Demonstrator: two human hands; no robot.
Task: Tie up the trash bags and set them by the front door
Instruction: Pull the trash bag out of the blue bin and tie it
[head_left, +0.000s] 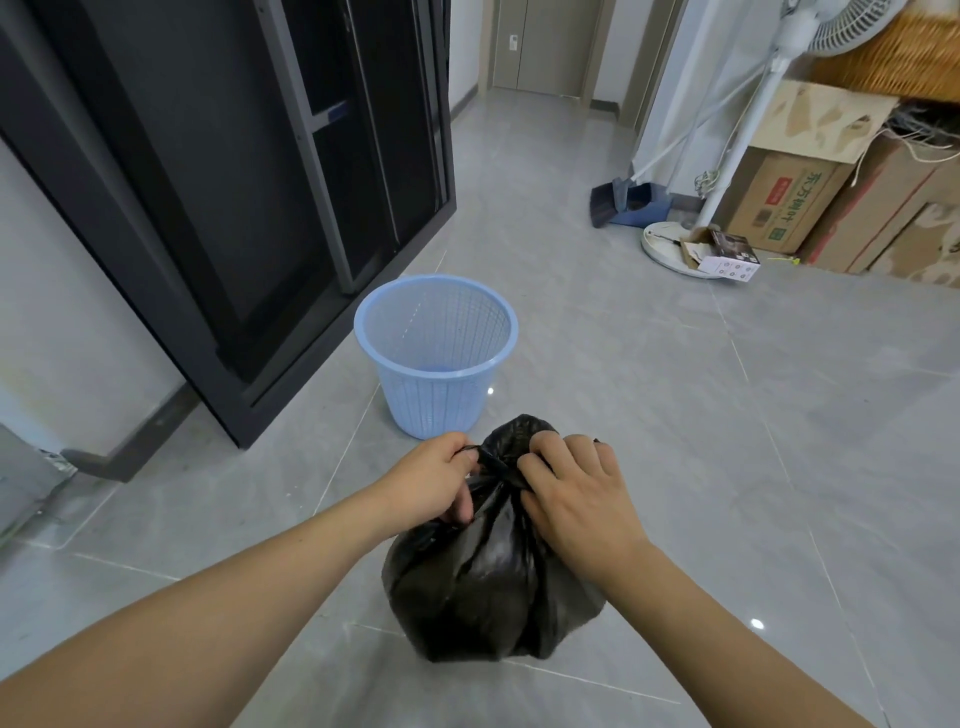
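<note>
A full black trash bag (483, 587) sits on the grey tiled floor in front of me. Its top is gathered into a twisted neck. My left hand (434, 480) pinches a strand of the bag's mouth on the left side of the neck. On the right side, my right hand (571, 493) grips the bunched plastic with curled fingers. A loose fold of the bag sticks up between and behind both hands. The knot itself is partly hidden by my fingers.
A light blue mesh wastebasket (387, 317) stands just beyond the bag, without a liner. A dark sliding door frame (234, 182) runs along the left. At the right stand a white fan (737, 145), cardboard boxes (795, 202) and a dustpan with broom (623, 200). A door (545, 47) closes the far hallway.
</note>
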